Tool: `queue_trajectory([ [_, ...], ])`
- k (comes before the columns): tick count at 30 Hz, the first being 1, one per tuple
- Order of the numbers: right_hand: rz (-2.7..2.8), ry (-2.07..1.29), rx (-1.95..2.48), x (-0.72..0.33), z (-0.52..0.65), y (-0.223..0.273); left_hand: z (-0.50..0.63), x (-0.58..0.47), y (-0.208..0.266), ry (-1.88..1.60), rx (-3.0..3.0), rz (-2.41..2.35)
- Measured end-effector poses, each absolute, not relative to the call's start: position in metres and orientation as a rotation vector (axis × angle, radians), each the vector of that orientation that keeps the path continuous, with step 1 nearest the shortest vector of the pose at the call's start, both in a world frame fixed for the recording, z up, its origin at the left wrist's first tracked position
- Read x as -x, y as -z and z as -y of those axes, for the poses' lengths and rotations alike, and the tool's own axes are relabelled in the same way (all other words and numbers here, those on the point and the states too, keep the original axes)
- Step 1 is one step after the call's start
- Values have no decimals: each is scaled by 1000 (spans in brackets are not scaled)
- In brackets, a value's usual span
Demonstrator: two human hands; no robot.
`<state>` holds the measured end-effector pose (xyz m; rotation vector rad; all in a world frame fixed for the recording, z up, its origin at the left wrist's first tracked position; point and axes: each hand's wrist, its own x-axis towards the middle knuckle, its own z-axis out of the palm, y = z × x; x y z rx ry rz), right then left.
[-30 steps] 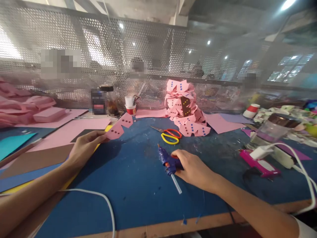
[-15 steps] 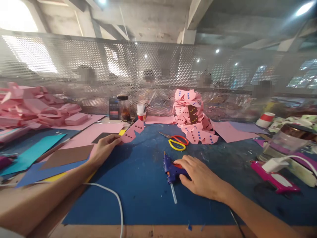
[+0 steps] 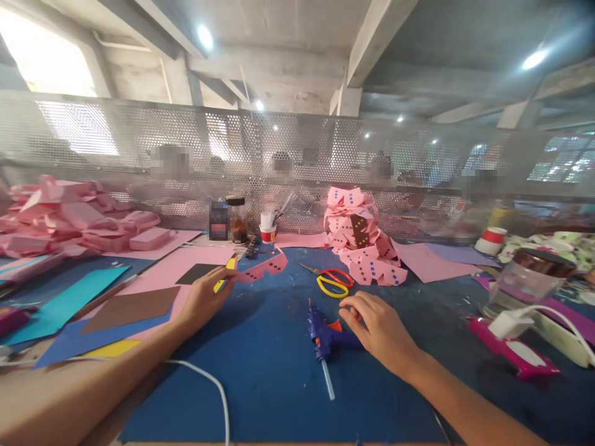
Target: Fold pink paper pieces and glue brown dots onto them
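My left hand (image 3: 207, 299) pinches one end of a pink paper strip (image 3: 264, 268) with dark dots and a notched edge, held up off the blue mat (image 3: 260, 371). My right hand (image 3: 379, 328) is loosely bent, empty, over the handle end of a blue hot glue gun (image 3: 320, 331). The glue gun lies on the mat with its orange trigger showing and a clear glue stick (image 3: 328, 379) poking out of it. Beyond it are scissors (image 3: 333, 282) with red and yellow handles. A pile of dotted pink paper pieces (image 3: 360, 238) stands behind the scissors.
Pink paper shapes (image 3: 79, 214) are heaped at the far left, with coloured sheets (image 3: 134, 308) nearer. A lidded jar (image 3: 238, 223) and paper cup (image 3: 268, 234) stand at the back by a perforated screen (image 3: 297, 148). A pink power strip (image 3: 515, 350) lies right; a white cable (image 3: 209, 375) crosses the front left.
My right hand has lifted off the glue gun, which stays on the mat. The pink strip in my left hand has tilted and shifted slightly right. The camera view has tipped up.
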<state>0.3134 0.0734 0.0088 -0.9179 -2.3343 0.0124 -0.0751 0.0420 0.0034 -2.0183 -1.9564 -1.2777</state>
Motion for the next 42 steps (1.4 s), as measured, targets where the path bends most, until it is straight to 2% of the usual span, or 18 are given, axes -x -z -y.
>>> queue_trajectory([
  [5, 2315, 11, 896, -313, -77, -6, -40, 81, 1, 1110, 2063, 1669],
  [13, 2254, -81, 891, -313, -79, -6, -37, 75, -3, 1022, 2169, 1470],
  [17, 2146, -291, 904, -310, -83, -13, -31, 61, -7, 1026, 2287, 1357],
  [28, 1896, -1181, 860, -291, -102, -58, -25, -2, -29, 1019, 2512, 1069],
  [42, 1607, -1606, 790, -290, -113, -25, -26, -4, -14, 1112, 2578, 1202],
])
